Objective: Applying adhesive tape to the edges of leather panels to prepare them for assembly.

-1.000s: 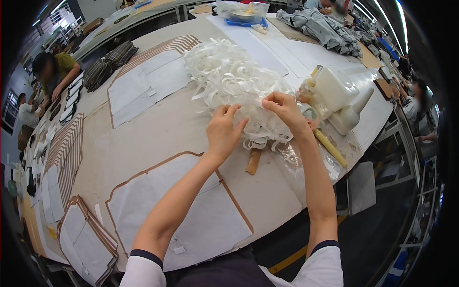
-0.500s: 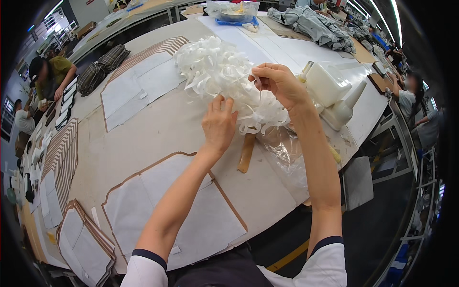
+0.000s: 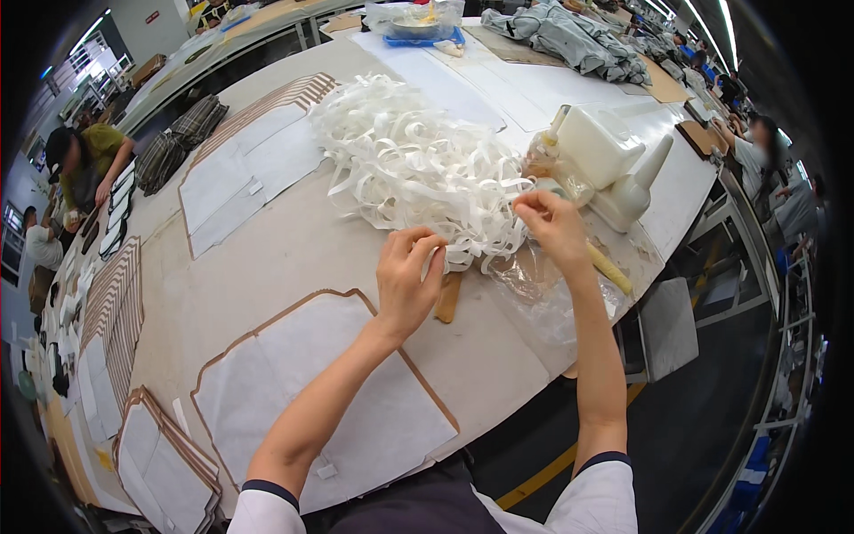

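Note:
A big tangled heap of white ribbon (image 3: 418,169) lies loose in the middle of the table. My left hand (image 3: 411,278) is at the heap's near edge, its fingers bent and thumb drawn in, the fingertips closed on a bit of ribbon. At the right edge of the heap, my right hand (image 3: 556,231) pinches ribbon between thumb and fingertips; the exact strand is hard to make out. A flat brown strip (image 3: 449,299) pokes out from under the heap between my hands. Clear plastic film (image 3: 543,298) lies beneath my right wrist.
White squeeze bottles (image 3: 630,196) and an amber container (image 3: 543,156) stand right of the heap. Stacked white panels with brown edges (image 3: 311,392) lie near me, others (image 3: 240,178) farther left. Grey fabric (image 3: 569,40) is piled at the back. Co-workers sit left and right.
My right hand has come down and right, away from above the heap. My left hand has shifted slightly down. The ribbon heap has spread wider toward the right.

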